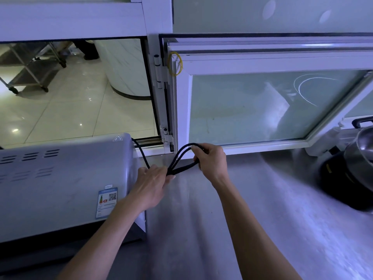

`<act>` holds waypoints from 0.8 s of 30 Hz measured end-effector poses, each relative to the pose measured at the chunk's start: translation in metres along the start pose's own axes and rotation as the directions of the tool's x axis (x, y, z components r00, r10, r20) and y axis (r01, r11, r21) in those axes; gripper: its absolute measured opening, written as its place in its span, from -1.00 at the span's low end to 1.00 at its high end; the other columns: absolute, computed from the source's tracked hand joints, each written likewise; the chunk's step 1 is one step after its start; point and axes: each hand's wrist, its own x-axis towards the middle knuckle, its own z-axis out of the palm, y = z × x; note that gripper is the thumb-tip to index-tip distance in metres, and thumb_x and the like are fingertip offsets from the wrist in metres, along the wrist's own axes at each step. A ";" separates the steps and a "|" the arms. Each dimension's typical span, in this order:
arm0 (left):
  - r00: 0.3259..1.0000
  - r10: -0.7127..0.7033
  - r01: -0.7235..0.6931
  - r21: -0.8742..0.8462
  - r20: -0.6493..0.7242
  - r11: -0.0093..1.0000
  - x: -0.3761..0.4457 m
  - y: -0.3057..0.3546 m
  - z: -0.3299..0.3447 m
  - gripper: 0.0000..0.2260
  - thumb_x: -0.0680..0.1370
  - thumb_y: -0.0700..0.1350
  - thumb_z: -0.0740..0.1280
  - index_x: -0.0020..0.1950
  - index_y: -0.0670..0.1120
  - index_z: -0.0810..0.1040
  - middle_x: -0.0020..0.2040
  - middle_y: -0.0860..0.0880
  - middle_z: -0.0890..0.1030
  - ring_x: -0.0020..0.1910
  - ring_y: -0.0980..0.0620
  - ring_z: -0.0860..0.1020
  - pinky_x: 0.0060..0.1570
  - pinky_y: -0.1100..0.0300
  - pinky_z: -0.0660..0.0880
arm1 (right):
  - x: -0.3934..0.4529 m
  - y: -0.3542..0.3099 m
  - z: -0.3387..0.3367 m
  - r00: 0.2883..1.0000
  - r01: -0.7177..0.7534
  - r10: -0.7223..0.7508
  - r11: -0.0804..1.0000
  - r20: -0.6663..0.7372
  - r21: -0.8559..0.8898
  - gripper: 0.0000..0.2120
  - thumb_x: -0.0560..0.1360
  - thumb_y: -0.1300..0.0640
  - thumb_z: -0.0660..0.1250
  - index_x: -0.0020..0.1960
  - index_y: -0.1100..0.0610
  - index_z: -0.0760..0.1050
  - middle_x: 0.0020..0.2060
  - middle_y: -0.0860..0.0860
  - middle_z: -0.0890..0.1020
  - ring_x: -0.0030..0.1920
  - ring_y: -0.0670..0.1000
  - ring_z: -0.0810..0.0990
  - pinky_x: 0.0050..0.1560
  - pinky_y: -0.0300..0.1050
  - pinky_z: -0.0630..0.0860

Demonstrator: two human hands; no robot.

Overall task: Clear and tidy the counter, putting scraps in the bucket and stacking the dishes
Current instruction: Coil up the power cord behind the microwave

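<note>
I see both hands on the black cord (pixel 181 158) over the steel worktop (pixel 262 209): left hand (pixel 150 184) grip curled round the folded loops, right hand (pixel 210 160) pinching the far loop ends. Oven (pixel 60 182) at left carries a hot-surface triangle (pixel 117 138) and an energy label (pixel 107 201) with QR code, text unreadable.

A black power cord (pixel 182 158) runs from a silver-grey oven (pixel 60 178) bearing a blue-and-white label (pixel 107 201) with a QR code. The tabletop (pixel 252 209) is brushed steel grey. The window frame (pixel 182 110) is white, with a yellow rubber band (pixel 175 63). Cream glossy floor tiles (pixel 70 114).
</note>
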 end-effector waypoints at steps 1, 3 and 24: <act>1.000 -0.003 0.003 0.000 -0.011 1.000 0.000 0.001 0.000 -0.71 0.67 0.09 -0.06 -0.01 0.00 0.38 -0.20 0.08 0.38 -0.10 0.00 0.40 0.15 -0.01 0.29 | -0.001 -0.003 -0.003 1.000 -0.009 0.009 1.000 0.012 0.018 -0.86 0.52 0.05 0.39 -0.14 0.05 0.69 -0.41 -0.01 0.63 -0.46 -0.06 0.45 -0.38 -0.12 0.41; 0.999 -0.005 0.005 0.018 -0.032 1.000 -0.001 0.004 -0.003 -0.66 0.65 0.11 -0.10 0.02 -0.01 0.40 -0.21 0.08 0.37 -0.12 0.01 0.37 0.12 0.01 0.29 | -0.002 -0.009 -0.008 1.000 -0.011 0.010 0.999 0.024 0.047 -0.88 0.52 0.03 0.42 -0.09 0.06 0.68 -0.37 0.01 0.67 -0.44 -0.06 0.49 -0.37 -0.14 0.47; 0.965 -0.212 0.136 -0.398 -0.154 0.907 0.004 0.007 -0.060 -0.71 0.70 0.03 -0.05 0.12 -0.02 0.43 0.01 -0.07 0.53 0.07 -0.12 0.46 0.13 -0.07 0.36 | 0.012 -0.108 0.004 0.901 0.404 -0.416 0.908 -0.122 -0.114 -0.77 0.57 0.05 0.38 0.18 0.09 0.64 -0.07 -0.12 0.70 -0.12 -0.21 0.63 -0.16 -0.52 0.42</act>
